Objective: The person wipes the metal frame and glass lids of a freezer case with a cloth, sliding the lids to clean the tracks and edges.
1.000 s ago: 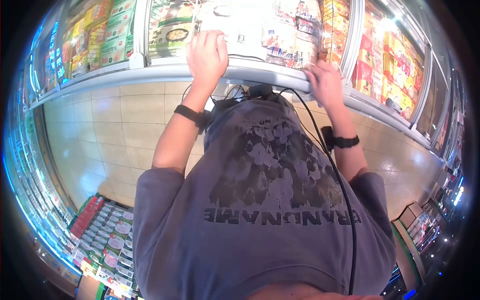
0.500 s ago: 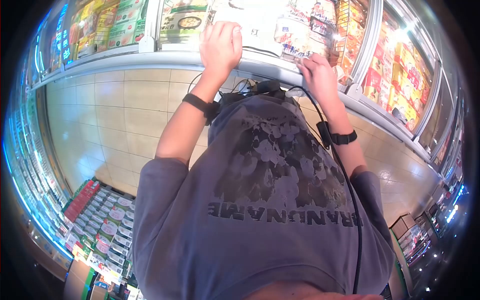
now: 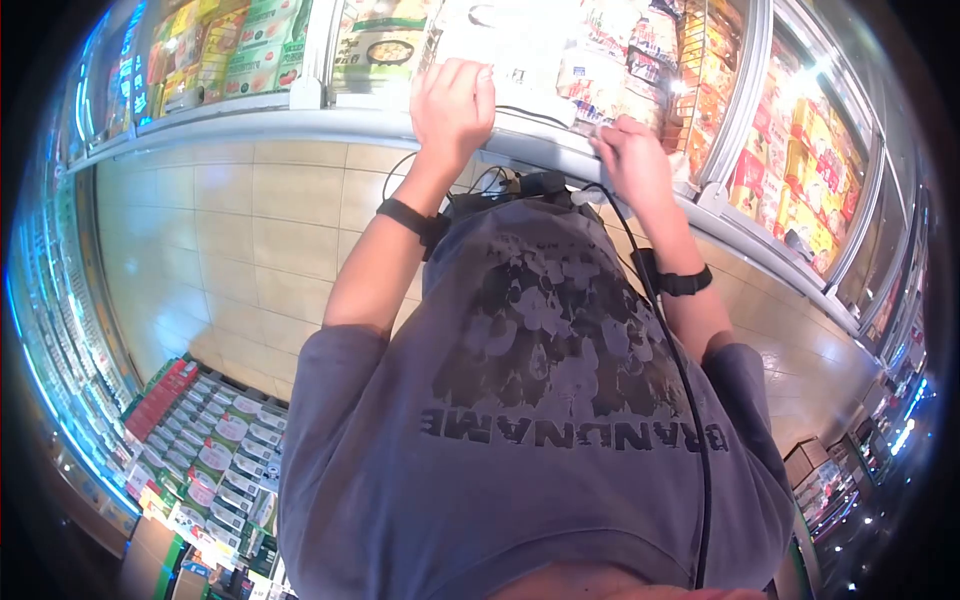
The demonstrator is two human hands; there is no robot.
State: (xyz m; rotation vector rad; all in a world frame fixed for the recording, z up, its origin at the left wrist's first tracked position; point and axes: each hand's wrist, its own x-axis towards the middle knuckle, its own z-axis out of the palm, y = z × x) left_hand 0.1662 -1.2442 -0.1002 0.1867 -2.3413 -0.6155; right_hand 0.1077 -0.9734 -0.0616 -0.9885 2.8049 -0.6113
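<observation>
My left hand [image 3: 453, 108] is closed in a fist at the front rim [image 3: 370, 112] of a chest freezer. What its fingers hold, if anything, is hidden. A bright white, washed-out surface [image 3: 505, 60] lies just beyond it. My right hand [image 3: 638, 165] is at the same rim farther right, its fingers bent and pressed together. Something small and pale at its fingertips is too blurred to name. Just past that hand are white printed food bags [image 3: 590, 75] inside the freezer.
Green and white packs [image 3: 265, 50] lie in the left compartment, red and yellow packs [image 3: 805, 140] in the right. Metal dividers [image 3: 312, 60] separate the sections. A black cable [image 3: 690, 400] runs down my shirt. Stacked cartons [image 3: 205, 440] stand on the floor behind left.
Both hands sit slightly lower in view, and the freezer has shifted a little to the right. My right hand has come slightly left along the rim. Both hands keep their closed shape.
</observation>
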